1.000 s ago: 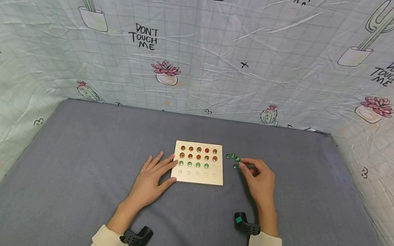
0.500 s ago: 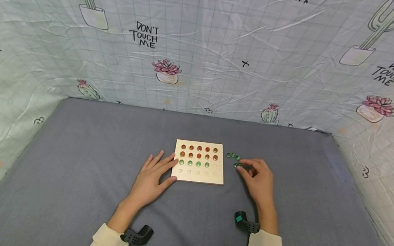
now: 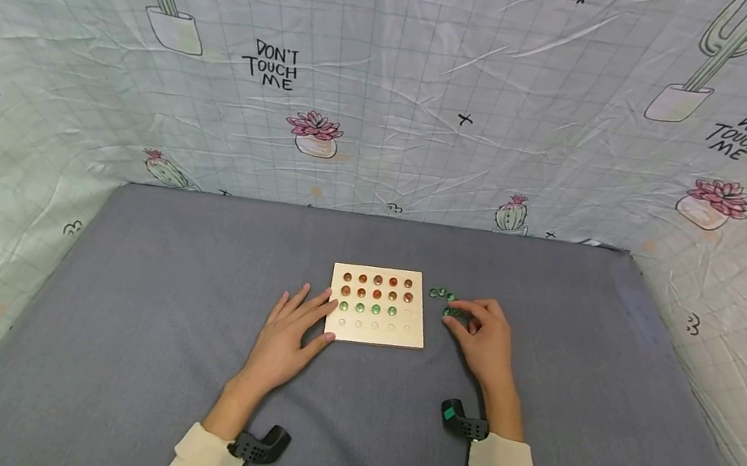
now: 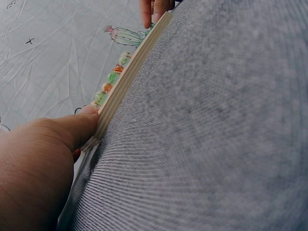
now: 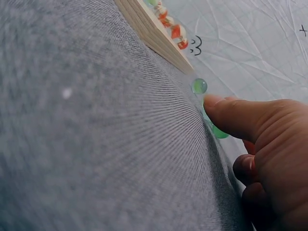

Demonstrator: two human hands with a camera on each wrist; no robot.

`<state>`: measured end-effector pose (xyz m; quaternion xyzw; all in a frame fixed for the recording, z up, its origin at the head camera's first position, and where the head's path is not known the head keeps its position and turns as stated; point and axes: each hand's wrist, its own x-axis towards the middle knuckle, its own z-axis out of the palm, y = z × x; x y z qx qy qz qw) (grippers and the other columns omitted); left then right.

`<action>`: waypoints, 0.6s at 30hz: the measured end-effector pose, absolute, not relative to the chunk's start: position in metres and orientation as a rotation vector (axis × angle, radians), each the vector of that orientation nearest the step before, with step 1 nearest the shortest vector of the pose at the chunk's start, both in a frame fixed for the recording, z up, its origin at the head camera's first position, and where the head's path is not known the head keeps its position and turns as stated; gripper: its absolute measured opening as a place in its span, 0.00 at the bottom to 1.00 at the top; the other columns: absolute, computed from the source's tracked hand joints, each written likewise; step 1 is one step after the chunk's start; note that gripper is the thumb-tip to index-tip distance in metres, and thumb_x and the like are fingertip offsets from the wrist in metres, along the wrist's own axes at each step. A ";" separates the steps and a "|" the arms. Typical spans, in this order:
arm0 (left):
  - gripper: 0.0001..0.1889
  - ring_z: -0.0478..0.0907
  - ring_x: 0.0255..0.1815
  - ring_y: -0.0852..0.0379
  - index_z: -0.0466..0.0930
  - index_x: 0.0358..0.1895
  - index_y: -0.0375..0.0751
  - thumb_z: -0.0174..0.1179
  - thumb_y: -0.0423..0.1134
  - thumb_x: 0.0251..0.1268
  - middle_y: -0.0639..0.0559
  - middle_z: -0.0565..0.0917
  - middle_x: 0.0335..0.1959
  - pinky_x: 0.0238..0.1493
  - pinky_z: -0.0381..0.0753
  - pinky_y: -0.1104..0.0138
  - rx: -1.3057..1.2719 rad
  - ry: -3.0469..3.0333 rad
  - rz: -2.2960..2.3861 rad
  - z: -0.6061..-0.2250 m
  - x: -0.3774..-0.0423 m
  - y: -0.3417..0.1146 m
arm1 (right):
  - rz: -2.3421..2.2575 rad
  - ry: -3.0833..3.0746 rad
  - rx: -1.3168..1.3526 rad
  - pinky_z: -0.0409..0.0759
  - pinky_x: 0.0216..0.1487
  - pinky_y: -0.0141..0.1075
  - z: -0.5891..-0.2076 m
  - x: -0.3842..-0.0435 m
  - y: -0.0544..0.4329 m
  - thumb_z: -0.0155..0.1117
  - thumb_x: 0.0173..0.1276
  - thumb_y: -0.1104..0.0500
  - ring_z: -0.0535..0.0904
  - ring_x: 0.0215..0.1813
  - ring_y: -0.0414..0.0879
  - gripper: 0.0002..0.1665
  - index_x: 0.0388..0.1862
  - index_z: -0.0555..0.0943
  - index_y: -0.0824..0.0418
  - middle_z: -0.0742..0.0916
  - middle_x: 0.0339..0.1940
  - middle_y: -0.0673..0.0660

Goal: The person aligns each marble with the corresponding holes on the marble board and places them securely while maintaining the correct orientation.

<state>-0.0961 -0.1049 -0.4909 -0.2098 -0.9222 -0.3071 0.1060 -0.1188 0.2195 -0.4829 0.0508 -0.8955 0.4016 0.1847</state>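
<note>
The wooden board (image 3: pixel 365 335) lies on the desk (image 3: pixel 197 281), its left edge touched by the spread left hand (image 3: pixel 282 345). Beyond its right edge, green marbles (image 3: pixel 442 292) lie by the right hand (image 3: pixel 489 347); whether thumb and forefinger pinch one, I can't tell.

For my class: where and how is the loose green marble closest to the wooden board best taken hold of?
Probably best pinched at its widest part, across the near and far sides, coming down from above. The green marble is round and lies on the grey cloth, with the board on its left and another marble close on its right, leaving those two sides freer.
</note>
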 end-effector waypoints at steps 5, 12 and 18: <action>0.28 0.54 0.73 0.44 0.72 0.66 0.48 0.63 0.49 0.63 0.52 0.68 0.69 0.73 0.44 0.48 -0.620 -2.708 -0.897 -0.491 -0.096 -0.106 | 1.110 -2.537 0.145 0.63 0.24 0.33 -0.483 -0.119 0.219 0.77 0.53 0.61 0.65 0.24 0.42 0.15 0.42 0.87 0.58 0.77 0.34 0.55; 0.28 0.54 0.73 0.44 0.72 0.66 0.48 0.63 0.50 0.63 0.52 0.68 0.69 0.73 0.43 0.49 -0.626 -2.712 -0.899 -0.491 -0.097 -0.106 | 1.053 -2.576 0.136 0.63 0.24 0.34 -0.481 -0.119 0.217 0.77 0.53 0.60 0.64 0.24 0.42 0.15 0.42 0.87 0.57 0.76 0.34 0.54; 0.28 0.54 0.73 0.44 0.72 0.66 0.48 0.63 0.49 0.63 0.52 0.68 0.69 0.73 0.43 0.50 -0.624 -2.716 -0.899 -0.490 -0.098 -0.106 | 1.041 -2.596 0.118 0.62 0.24 0.35 -0.479 -0.119 0.216 0.76 0.54 0.61 0.64 0.24 0.43 0.16 0.43 0.87 0.58 0.76 0.34 0.55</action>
